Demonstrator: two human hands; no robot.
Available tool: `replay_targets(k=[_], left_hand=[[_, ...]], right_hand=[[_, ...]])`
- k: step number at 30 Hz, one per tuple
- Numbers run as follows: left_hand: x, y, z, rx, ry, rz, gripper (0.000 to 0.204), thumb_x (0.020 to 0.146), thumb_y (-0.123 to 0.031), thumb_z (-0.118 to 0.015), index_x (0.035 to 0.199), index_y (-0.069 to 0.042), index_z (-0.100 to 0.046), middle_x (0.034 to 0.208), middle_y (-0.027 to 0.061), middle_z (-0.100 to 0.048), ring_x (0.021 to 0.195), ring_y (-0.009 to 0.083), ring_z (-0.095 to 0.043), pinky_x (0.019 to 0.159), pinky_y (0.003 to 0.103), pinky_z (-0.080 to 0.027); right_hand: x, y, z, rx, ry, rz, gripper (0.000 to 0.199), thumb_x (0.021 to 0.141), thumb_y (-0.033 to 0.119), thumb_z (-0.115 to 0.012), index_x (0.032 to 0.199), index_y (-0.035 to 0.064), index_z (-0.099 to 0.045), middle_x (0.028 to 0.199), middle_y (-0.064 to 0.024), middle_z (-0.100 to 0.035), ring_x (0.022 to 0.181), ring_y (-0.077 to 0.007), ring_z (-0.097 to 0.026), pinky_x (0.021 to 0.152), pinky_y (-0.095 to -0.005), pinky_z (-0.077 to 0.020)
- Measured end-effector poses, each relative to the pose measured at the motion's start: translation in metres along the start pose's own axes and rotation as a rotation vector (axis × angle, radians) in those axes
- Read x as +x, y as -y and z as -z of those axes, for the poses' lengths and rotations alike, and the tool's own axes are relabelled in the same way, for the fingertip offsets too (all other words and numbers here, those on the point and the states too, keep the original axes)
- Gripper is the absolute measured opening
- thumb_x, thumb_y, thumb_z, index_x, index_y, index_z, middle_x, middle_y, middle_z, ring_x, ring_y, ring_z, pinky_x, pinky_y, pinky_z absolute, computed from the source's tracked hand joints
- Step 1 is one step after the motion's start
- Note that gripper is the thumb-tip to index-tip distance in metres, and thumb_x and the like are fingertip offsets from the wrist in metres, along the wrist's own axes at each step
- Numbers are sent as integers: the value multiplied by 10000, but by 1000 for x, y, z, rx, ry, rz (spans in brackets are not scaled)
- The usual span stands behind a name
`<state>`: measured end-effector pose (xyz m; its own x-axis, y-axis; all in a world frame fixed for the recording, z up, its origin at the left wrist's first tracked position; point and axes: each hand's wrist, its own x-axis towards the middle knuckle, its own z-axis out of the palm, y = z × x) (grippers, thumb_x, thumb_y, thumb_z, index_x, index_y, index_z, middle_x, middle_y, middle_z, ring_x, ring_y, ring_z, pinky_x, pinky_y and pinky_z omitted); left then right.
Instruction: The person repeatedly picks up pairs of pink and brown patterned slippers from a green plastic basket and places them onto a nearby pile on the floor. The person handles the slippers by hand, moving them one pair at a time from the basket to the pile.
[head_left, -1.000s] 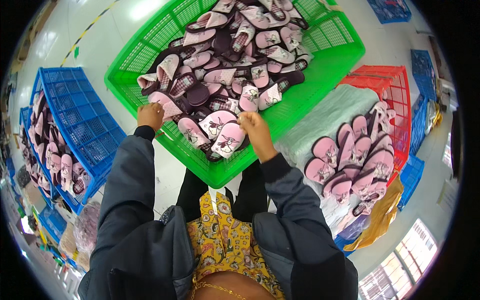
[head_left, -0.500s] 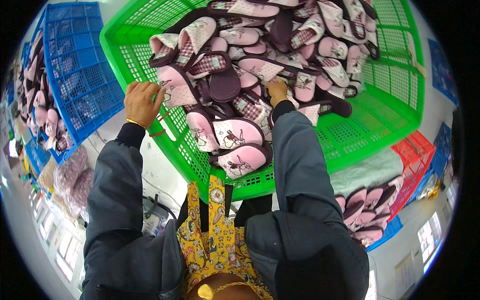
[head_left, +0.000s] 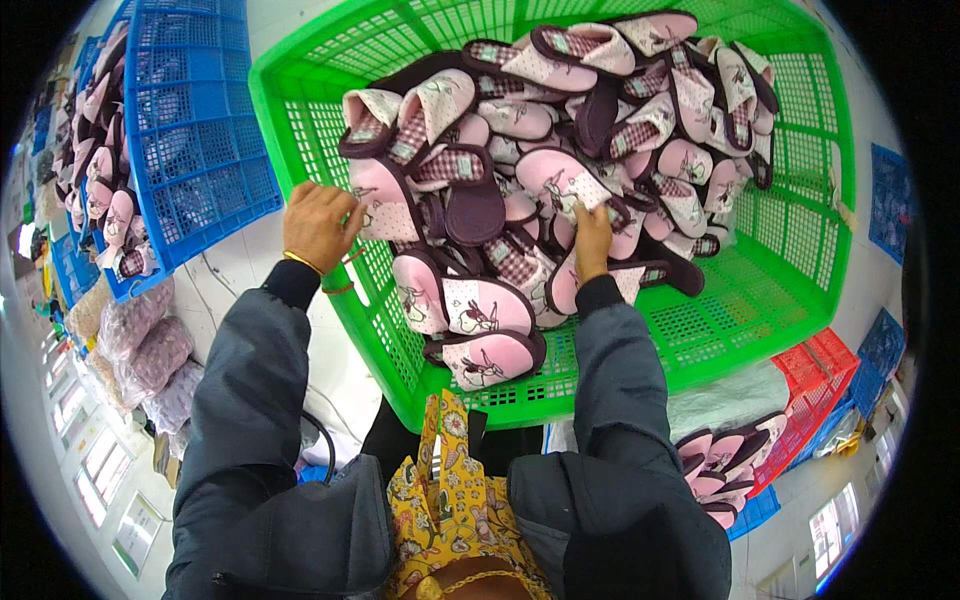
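A big green plastic basket (head_left: 775,345) in front of me holds a heap of pink slippers with dark brown edging and checked linings. My left hand (head_left: 320,228) is closed over the basket's left rim, beside a pink slipper (head_left: 380,198). Inside the basket, my right hand (head_left: 592,240) pinches the dotted end of a slipper (head_left: 552,176), whose pink toe points up and left on top of the heap. Close by lies a dark sole (head_left: 475,213), turned upward. Nearest to me, one slipper (head_left: 490,358) rests against the basket's near wall.
Left of the basket stands a blue crate (head_left: 195,130), with more slippers (head_left: 100,185) beyond it. Filled plastic bags (head_left: 150,350) are piled on the lower left. On the lower right are a red crate (head_left: 810,375) and another group of slippers (head_left: 725,465).
My right hand has come out of the heap's middle with a slipper in its grip, now lifted onto the top. My left hand stays on the rim; the whole view has shifted slightly.
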<state>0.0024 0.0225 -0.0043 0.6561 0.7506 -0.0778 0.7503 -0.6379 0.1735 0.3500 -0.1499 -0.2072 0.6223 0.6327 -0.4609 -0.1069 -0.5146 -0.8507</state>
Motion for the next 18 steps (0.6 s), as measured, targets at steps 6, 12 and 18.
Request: replay_targets(k=[6, 12, 18], left_hand=[[-2, 1, 1, 4, -13, 10, 139, 773, -195, -679, 709, -112, -588, 725, 33, -576, 745, 228, -577, 828, 377, -412], [-1, 3, 0, -47, -35, 12, 168, 796, -201, -633, 684, -91, -572, 715, 67, -569, 763, 251, -576, 842, 382, -404], [-2, 6, 1, -75, -61, 6, 149, 790, -191, -639, 691, -98, -578, 713, 62, -564, 757, 241, -577, 848, 377, -406]], right_hand=[[-27, 93, -20, 379, -41, -2, 154, 893, 141, -603, 838, 23, -521, 763, -1, -540, 688, -63, -458, 620, -229, -385], [-11, 133, -93, 610, -196, -229, 141, 892, 162, -608, 842, 41, -554, 694, 12, -560, 558, -74, -490, 499, -214, -383], [21, 133, -181, 413, -234, -202, 156, 833, 45, -624, 940, -60, -583, 882, -111, -650, 725, -194, -609, 643, -316, -474]])
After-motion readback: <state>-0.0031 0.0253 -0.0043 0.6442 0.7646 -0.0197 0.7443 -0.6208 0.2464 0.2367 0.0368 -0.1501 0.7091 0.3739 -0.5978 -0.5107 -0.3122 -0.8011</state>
